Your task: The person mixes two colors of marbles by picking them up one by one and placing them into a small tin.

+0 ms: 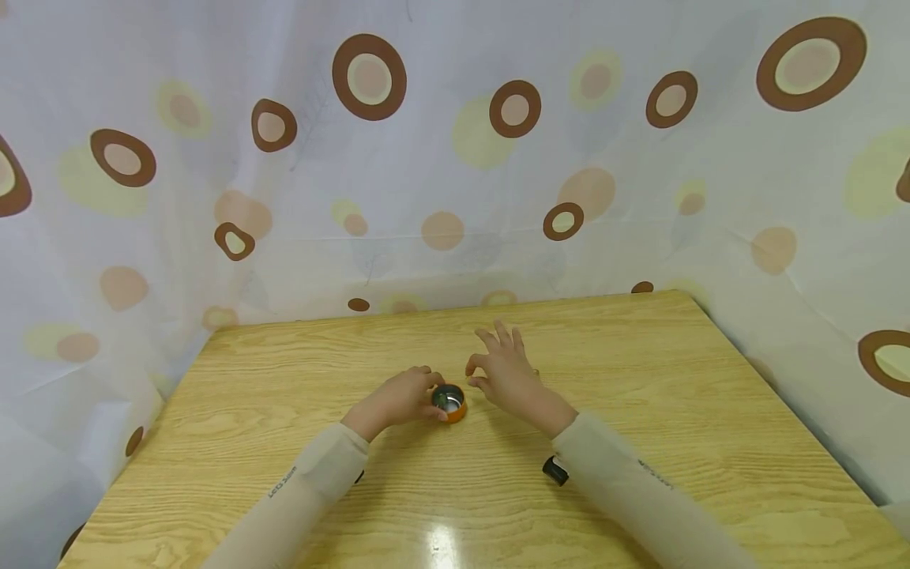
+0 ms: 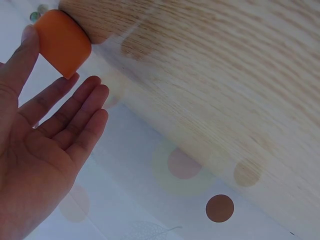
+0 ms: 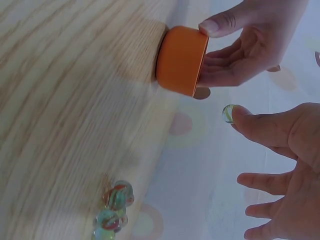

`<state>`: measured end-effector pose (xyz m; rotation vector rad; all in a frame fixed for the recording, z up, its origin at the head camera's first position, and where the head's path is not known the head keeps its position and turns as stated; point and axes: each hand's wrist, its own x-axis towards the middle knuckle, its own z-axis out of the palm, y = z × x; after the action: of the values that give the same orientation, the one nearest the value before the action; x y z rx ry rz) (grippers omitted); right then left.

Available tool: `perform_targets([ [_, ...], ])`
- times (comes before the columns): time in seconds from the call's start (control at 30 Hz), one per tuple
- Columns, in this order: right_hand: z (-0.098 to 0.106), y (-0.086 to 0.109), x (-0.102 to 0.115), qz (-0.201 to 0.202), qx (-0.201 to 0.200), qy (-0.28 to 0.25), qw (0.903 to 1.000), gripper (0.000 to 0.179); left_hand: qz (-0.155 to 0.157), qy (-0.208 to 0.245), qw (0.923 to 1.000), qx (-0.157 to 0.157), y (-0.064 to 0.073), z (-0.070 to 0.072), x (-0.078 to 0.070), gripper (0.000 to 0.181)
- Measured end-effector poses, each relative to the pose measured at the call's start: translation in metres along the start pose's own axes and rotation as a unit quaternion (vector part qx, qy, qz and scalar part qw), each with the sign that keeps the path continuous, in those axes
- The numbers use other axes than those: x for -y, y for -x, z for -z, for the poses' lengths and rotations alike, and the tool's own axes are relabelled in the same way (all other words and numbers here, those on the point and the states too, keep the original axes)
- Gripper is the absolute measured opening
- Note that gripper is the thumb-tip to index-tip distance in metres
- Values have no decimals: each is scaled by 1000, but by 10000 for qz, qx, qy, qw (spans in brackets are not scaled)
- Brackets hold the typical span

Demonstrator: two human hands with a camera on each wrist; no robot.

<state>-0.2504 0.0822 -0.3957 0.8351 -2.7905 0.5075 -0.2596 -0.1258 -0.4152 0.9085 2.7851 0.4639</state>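
Note:
A small round orange cup (image 1: 456, 412) with a shiny metal-like inside stands upright on the wooden table. My left hand (image 1: 407, 397) holds it at the rim, thumb on the near side and fingers at the far side. Close to the cup's right, my right hand (image 1: 508, 373) pinches a clear glass marble (image 3: 228, 113) with a yellow-green swirl between thumb and index finger. Its other fingers spread apart. More glass marbles (image 3: 116, 200) with red and green swirls lie clustered on the table in the right wrist view; my right hand mostly hides them in the head view.
The wooden table (image 1: 640, 348) meets a white curtain (image 1: 441, 158) with brown and yellow circles at its back and sides. Black pieces of the wrist gear (image 1: 556, 471) show beneath the right sleeve.

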Motion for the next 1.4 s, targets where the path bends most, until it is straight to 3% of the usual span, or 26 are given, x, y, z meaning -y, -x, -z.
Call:
perform_targets([
  [0.9, -21, -3, 10, 218, 311, -149, 9992, 9, -127, 68, 9999, -31, 0, -1, 0, 45],
  [1.4, -14, -1, 4, 5, 298, -303, 9991, 14, -122, 23, 9999, -56, 1, -1, 1, 46],
])
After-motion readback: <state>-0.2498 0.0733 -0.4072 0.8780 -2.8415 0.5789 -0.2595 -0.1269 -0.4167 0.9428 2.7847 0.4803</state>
